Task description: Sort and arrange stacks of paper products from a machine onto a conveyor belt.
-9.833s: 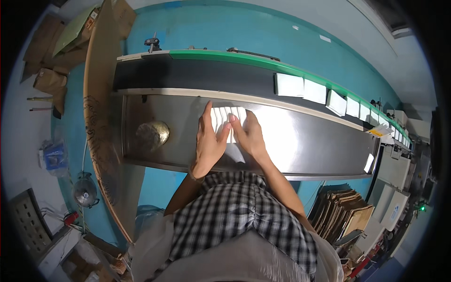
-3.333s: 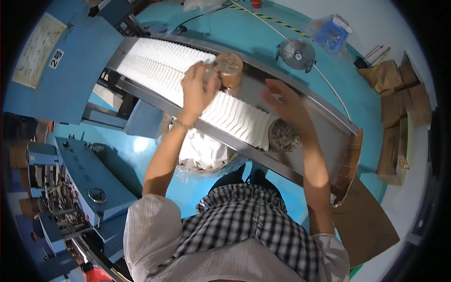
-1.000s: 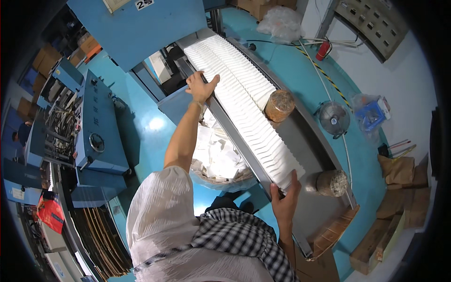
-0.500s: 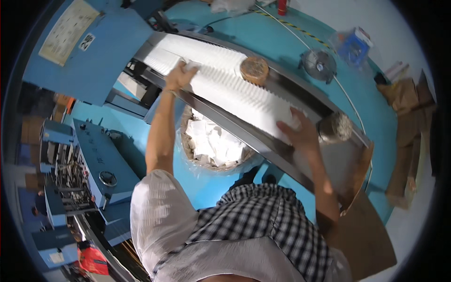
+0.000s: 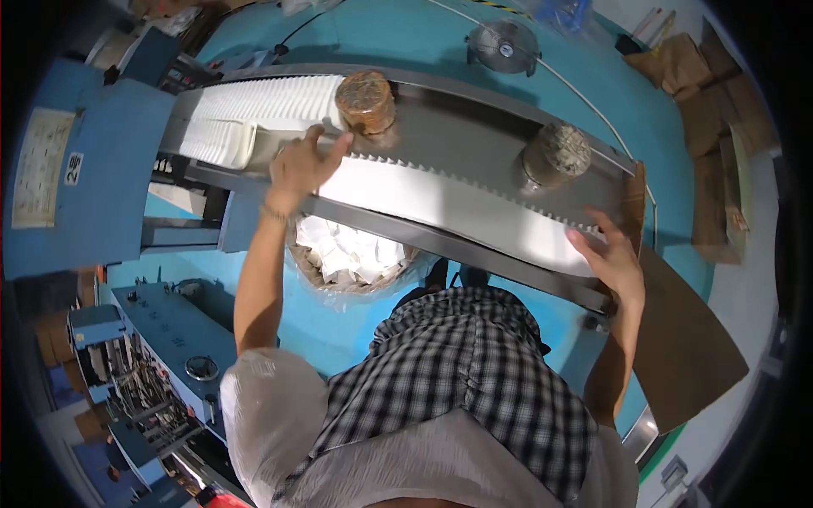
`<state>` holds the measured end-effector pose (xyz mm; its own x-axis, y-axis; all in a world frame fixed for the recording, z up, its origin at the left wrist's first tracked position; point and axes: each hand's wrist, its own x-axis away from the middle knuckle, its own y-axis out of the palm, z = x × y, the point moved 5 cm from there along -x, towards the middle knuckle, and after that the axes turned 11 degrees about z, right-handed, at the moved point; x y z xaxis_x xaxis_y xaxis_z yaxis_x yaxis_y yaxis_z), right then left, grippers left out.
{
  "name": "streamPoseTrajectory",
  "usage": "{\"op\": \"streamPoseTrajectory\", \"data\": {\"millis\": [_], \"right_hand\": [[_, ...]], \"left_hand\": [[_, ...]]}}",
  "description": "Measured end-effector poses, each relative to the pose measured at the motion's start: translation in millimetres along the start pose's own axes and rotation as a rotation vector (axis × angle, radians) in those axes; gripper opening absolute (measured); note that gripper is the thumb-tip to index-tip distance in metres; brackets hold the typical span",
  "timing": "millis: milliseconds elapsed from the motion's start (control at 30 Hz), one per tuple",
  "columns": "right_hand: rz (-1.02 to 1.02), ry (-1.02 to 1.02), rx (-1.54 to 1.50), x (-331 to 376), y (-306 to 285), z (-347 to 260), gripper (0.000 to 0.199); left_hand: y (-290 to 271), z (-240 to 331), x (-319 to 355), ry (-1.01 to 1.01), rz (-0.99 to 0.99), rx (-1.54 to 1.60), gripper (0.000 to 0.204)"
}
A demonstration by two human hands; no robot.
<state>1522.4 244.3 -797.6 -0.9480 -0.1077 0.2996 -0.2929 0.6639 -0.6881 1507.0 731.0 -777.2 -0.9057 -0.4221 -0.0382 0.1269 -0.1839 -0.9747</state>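
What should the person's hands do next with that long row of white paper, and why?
Probably press both hands toward each other to squeeze the row tight. The left hand is at one end of the white paper row on the metal tray, beside a round brown weight; the right hand is at the other end. A gap already parts this row from the further white stack.

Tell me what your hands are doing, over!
Left hand and right hand press ends of long white paper row. Two round brown weights beside it.
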Motion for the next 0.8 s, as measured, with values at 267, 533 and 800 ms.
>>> {"op": "streamPoseTrajectory", "data": {"millis": [267, 533, 800], "right_hand": [[0.182, 0.033, 0.346, 37.8, 21.4, -33.3, 0.101], [0.371, 0.044, 0.408, 39.2, 45.4, -40.8, 0.086], [0.638, -0.062, 0.371, 79.0, 15.4, -47.5, 0.078]], "left_hand": [[12.0, 32.3, 65.2, 0.502, 0.027, 0.106, 0.111], [22.2, 56.8, 77.2, 0.347, 0.032, 0.122, 0.092], [-8.2, 77.5, 82.2, 0.573, 0.25, 0.193, 0.089]]}}
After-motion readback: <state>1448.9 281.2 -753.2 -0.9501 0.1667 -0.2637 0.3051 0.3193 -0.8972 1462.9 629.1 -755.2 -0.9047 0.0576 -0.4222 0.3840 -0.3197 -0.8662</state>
